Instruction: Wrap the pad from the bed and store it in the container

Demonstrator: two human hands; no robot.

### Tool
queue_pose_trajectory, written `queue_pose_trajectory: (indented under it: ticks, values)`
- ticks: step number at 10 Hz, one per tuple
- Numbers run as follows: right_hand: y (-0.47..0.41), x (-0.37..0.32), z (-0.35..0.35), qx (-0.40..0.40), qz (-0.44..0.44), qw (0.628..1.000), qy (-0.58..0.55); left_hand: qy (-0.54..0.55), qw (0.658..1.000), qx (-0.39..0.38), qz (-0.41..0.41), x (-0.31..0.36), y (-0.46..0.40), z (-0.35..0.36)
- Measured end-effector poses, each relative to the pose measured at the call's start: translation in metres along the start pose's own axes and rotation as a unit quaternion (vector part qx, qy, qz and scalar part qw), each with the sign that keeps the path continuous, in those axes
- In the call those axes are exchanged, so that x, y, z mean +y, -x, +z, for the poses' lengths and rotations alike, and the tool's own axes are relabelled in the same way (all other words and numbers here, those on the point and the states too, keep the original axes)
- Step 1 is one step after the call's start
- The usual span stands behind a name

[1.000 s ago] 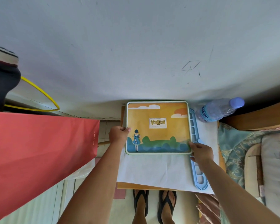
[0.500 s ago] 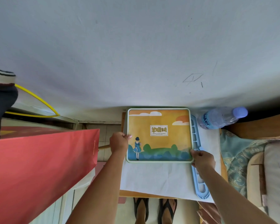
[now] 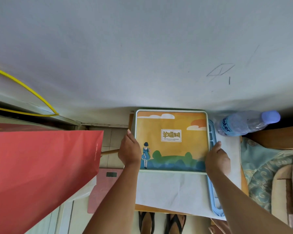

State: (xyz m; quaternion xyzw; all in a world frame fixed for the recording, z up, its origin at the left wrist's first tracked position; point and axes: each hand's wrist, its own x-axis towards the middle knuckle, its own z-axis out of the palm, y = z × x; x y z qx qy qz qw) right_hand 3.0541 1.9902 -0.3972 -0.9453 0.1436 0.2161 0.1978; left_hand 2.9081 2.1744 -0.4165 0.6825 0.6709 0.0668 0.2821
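Observation:
The pad (image 3: 172, 141) is a flat square with an orange sky, green hills and a small figure in blue printed on it. It lies on a white sheet of paper (image 3: 171, 190) spread over a small wooden table, its far edge against the wall. My left hand (image 3: 129, 149) grips the pad's left edge. My right hand (image 3: 216, 158) grips its right edge near the front corner. A large red paper bag (image 3: 41, 174) stands at the left.
A clear water bottle (image 3: 243, 123) with a blue cap lies at the table's back right. A light blue plastic rack (image 3: 213, 183) runs along the pad's right side. Patterned bedding (image 3: 269, 174) is at the right. A pink scale (image 3: 103, 188) and my sandalled feet are on the floor.
Both hands have slid a little farther along the pad's side edges. The head has tilted down and the pad sits lower in view.

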Motion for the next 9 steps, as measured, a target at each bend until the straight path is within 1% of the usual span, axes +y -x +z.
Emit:
queue_pose_trajectory:
  ticks: [1,3,5,6,7,8,9]
  values:
    - [-0.008,0.002,0.008,0.014,0.007,1.0,0.013,-0.02,1.0,0.011,-0.001,-0.002,-0.003,0.006]
    - [-0.012,0.003,0.018,0.036,-0.007,0.998,0.054,-0.059,0.998,0.021,0.017,-0.005,-0.003,0.014]
    - [-0.008,0.0,0.014,0.031,-0.019,0.997,0.068,-0.078,0.997,0.012,0.028,-0.003,-0.002,0.011]
    - [-0.005,0.001,0.011,0.01,-0.025,0.997,0.074,-0.082,0.996,-0.01,0.034,-0.002,-0.001,0.008]
    - [-0.003,-0.001,0.003,-0.023,-0.022,0.997,0.073,-0.114,0.99,-0.029,0.074,-0.001,0.0,0.004]
    - [0.009,-0.004,-0.018,-0.091,-0.062,0.987,0.119,-0.192,0.973,-0.071,0.106,0.006,-0.003,-0.017]
    - [0.023,0.002,-0.035,-0.097,-0.107,0.979,0.146,-0.251,0.954,-0.088,0.142,0.007,0.008,-0.032]
